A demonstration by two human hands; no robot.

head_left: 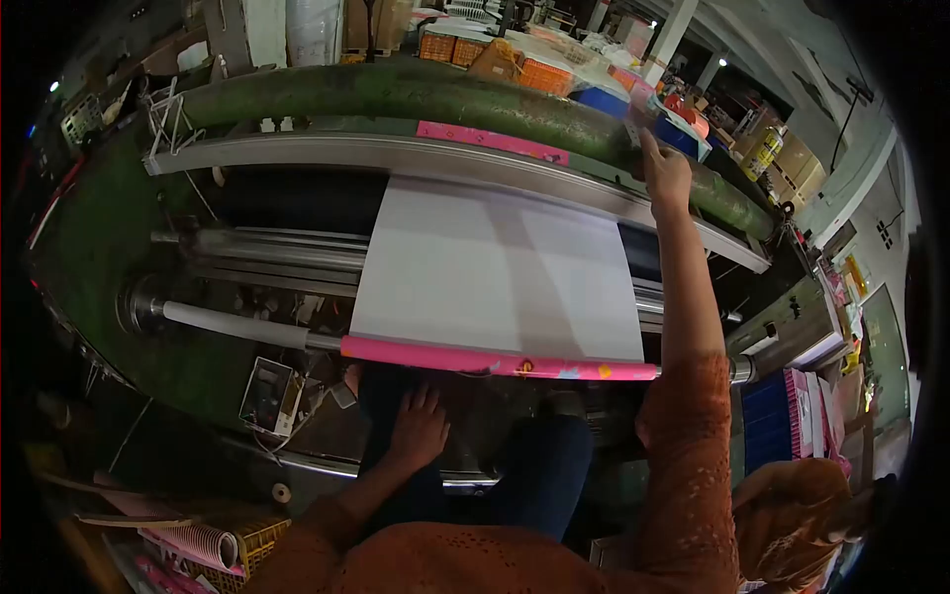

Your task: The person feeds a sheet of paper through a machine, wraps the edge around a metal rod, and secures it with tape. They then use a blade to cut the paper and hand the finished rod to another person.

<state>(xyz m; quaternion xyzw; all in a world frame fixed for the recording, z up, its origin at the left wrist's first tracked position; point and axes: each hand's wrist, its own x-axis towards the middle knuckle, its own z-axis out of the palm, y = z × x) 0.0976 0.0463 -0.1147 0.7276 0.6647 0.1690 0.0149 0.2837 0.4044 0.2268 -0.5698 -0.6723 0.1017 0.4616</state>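
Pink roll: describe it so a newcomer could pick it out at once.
Find the long green roller, then follow the white sheet down. The pink roll lies along the sheet's near edge, unlike the pink strip beside the roller.

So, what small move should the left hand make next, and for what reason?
Probably lift the left hand from the leg to the pink patterned roll, ready to steady it. That hand lies flat on the near side of the roll, which the white sheet reaches, while the right hand is up by the green roller.
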